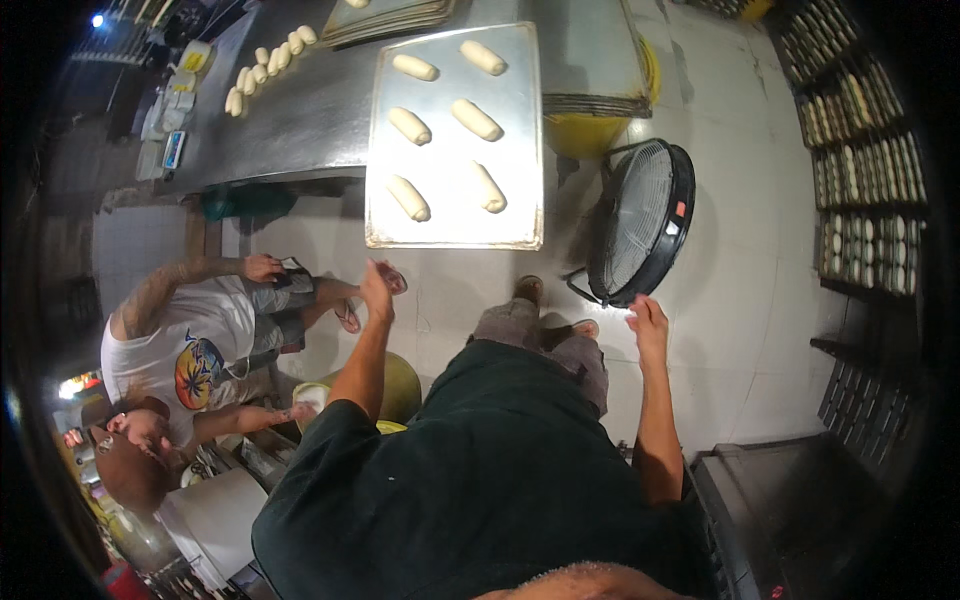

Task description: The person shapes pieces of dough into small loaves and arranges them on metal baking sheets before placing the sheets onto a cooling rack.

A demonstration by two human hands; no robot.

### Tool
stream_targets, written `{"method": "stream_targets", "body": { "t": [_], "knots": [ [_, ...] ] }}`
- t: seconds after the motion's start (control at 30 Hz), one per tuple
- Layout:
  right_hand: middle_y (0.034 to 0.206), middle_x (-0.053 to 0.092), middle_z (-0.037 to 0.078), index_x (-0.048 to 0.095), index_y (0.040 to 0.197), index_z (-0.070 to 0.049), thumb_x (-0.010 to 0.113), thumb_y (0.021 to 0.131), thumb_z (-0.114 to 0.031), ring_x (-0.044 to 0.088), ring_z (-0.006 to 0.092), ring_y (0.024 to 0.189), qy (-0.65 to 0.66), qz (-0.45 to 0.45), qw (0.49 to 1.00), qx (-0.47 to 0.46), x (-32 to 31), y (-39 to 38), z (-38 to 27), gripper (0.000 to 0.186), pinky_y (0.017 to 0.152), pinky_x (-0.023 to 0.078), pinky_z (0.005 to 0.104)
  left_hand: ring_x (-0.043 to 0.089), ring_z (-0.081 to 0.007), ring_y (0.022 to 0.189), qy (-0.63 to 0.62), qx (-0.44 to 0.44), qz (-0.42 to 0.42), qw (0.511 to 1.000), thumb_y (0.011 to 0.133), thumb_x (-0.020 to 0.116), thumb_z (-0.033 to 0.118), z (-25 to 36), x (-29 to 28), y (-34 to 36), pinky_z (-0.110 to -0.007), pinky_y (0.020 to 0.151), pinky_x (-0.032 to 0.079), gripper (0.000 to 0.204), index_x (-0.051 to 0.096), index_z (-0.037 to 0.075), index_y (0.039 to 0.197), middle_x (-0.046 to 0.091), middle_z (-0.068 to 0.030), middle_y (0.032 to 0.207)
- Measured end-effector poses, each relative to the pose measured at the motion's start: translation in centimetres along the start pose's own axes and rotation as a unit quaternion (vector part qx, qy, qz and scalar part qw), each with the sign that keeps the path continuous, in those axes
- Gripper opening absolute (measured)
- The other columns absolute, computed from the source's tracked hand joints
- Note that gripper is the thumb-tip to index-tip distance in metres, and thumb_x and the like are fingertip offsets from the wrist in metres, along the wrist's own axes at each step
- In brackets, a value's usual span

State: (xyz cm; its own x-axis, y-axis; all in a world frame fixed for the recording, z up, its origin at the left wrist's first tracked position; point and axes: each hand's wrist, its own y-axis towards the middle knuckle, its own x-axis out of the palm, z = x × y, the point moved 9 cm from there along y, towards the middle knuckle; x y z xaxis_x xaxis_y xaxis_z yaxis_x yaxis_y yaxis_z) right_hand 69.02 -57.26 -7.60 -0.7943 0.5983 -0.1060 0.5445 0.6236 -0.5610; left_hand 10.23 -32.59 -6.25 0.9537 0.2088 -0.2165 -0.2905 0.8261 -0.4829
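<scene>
A metal tray [450,160] with several pale dough rolls [475,118] in spaced pairs rests on the steel worktable [280,140], its near end sticking out past the table's edge. Just below that end is my left hand [376,293], fingers raised and apart, holding nothing; I cannot tell that it touches the tray. My right hand [647,322] is low at my right side beside the rim of the black floor fan [640,225], fingers slightly curled and apart, empty.
More rolls [268,63], stacked trays [390,20] and a scale [174,148] sit on the table. A seated person [180,360] is at my left by a yellow bucket [398,385]. A yellow bin [582,135] stands under the table. Racks of filled trays [860,170] line the right.
</scene>
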Motion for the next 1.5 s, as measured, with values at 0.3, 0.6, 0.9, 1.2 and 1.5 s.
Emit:
{"method": "stream_targets", "body": {
  "t": [0.3,0.6,0.9,1.2,1.5],
  "knots": [
    [0.101,0.071,0.016,0.067,0.117,0.0,0.06,0.106,-0.03,0.066,0.0217,0.09,-0.206,-0.046,0.97,-0.123,24.6,5.6,-15.6,0.034,0.081,0.052,0.0351,0.055,-0.03,0.075,0.237,0.195,0.089,0.948,0.109,0.045,0.049,15.3,4.0,5.3,-0.045,0.073,0.045,0.06,0.06,-0.006,0.092,0.064,-0.0161,0.079],
    [0.088,0.071,0.02,0.068,0.095,-0.006,0.059,0.101,-0.028,0.069,0.0418,0.083,-0.152,0.073,0.963,-0.209,15.2,3.9,-17.3,0.025,0.075,0.053,0.0502,0.07,-0.0296,0.09,0.313,0.289,0.019,0.905,0.102,0.048,0.036,15.9,10.5,-9.5,-0.042,0.078,0.054,0.044,0.065,-0.002,0.115,0.073,-0.018,0.102],
    [0.074,0.066,0.024,0.062,0.097,-0.003,0.059,0.103,-0.034,0.067,0.0461,0.072,-0.087,0.183,0.966,-0.163,-22.6,-1.3,-11.7,0.032,0.066,0.052,0.0512,0.054,-0.0323,0.087,0.257,0.373,-0.055,0.89,0.11,0.041,0.03,6.5,32.4,-27.0,-0.045,0.082,0.044,0.041,0.057,-0.007,0.101,0.059,-0.0183,0.094],
    [0.112,0.072,0.021,0.064,0.129,-0.005,0.057,0.105,-0.044,0.069,0.0299,0.105,0.076,0.327,0.937,0.098,-54.6,-5.2,-0.7,0.047,0.091,0.053,0.0415,0.05,-0.0209,0.082,0.221,0.344,-0.367,0.836,0.106,0.042,0.022,0.3,71.0,-46.3,-0.037,0.078,0.045,0.032,0.055,-0.004,0.092,0.054,-0.0101,0.084],
    [0.141,0.061,0.013,0.051,0.147,-0.001,0.048,0.111,-0.04,0.06,0.0287,0.125,0.543,0.42,0.713,0.143,-73.0,8.4,29.3,0.053,0.11,0.047,0.0423,0.056,-0.026,0.064,0.25,0.394,-0.496,0.732,0.1,0.053,0.015,-18.1,106.9,-57.8,-0.045,0.064,0.047,0.02,0.057,-0.002,0.088,0.057,-0.0171,0.071]
  ]
}}
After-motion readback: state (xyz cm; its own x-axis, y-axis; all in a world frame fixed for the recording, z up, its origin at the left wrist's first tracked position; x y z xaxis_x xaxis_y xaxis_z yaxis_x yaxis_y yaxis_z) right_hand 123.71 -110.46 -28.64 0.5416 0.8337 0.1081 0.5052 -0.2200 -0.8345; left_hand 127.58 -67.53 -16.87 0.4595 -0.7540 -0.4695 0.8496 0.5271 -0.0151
